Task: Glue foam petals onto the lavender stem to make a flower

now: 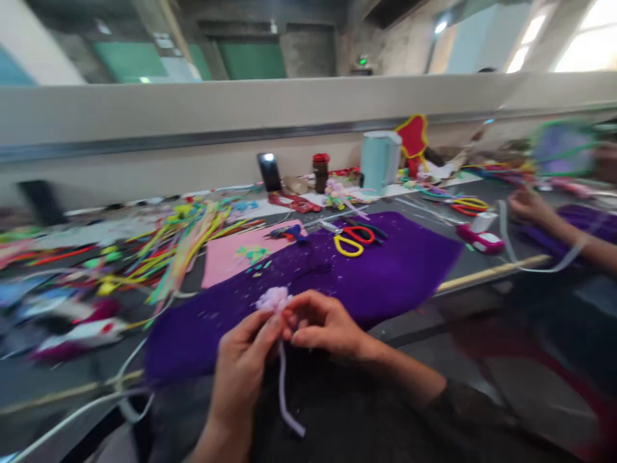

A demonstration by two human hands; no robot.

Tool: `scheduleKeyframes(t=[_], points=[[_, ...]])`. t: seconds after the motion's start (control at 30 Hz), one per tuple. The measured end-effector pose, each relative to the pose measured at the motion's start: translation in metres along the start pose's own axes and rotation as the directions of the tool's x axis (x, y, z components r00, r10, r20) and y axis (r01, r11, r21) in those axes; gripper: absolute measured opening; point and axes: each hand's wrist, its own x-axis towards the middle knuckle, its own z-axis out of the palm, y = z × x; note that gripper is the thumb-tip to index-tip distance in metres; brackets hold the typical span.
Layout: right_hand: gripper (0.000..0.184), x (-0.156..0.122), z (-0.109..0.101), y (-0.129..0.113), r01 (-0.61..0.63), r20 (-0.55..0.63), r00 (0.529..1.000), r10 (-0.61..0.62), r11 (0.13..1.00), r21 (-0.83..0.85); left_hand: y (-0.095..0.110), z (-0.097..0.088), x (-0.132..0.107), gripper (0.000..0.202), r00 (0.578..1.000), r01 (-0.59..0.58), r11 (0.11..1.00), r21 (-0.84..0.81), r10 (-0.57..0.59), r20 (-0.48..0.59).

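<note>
A pale pink fluffy flower (272,299) made of pipe cleaner is held above the front of a purple cloth (405,257). My left hand (245,350) pinches it from below, thumb and fingers closed at its base. A lilac pipe cleaner stem (283,386) hangs down from there, its lower end bent to the right. My right hand (325,325) meets the flower's right side with its fingers curled and the fingertips pressed together near the base. Whatever lies between those right fingertips is too small and blurred to make out.
Scissors with yellow and red handles (354,239) lie on the cloth, by a pink sheet (219,260) with small green scraps. Bundled pipe cleaners (187,241) spread leftward. A glue gun (81,337) lies at left, a pitcher (378,161) stands behind. A co-worker's hand (527,204) is at right.
</note>
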Motion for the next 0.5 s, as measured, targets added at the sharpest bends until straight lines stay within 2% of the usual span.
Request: scheduleKeyframes(t=[0.1, 0.23, 0.37, 0.5], points=[[0.04, 0.0, -0.007, 0.0, -0.002, 0.008, 1.0, 0.002, 1.0, -0.016, -0.006, -0.002, 0.002, 0.025, 0.993, 0.088, 0.993, -0.083, -0.081, 0.091], [0.049, 0.007, -0.014, -0.001, -0.019, 0.107, 0.994, 0.026, 0.998, -0.067, -0.013, -0.009, 0.001, 0.024, 0.981, 0.144, 0.984, -0.105, -0.129, 0.142], [0.055, 0.011, -0.016, -0.003, -0.058, 0.157, 0.985, 0.071, 0.994, -0.088, -0.013, -0.011, -0.002, 0.023, 0.98, 0.113, 0.993, -0.033, -0.106, 0.166], [0.053, 0.013, -0.015, -0.008, -0.03, 0.202, 0.978, 0.047, 0.996, -0.085, -0.01, -0.012, -0.004, 0.025, 0.976, 0.058, 0.997, 0.057, -0.069, 0.208]])
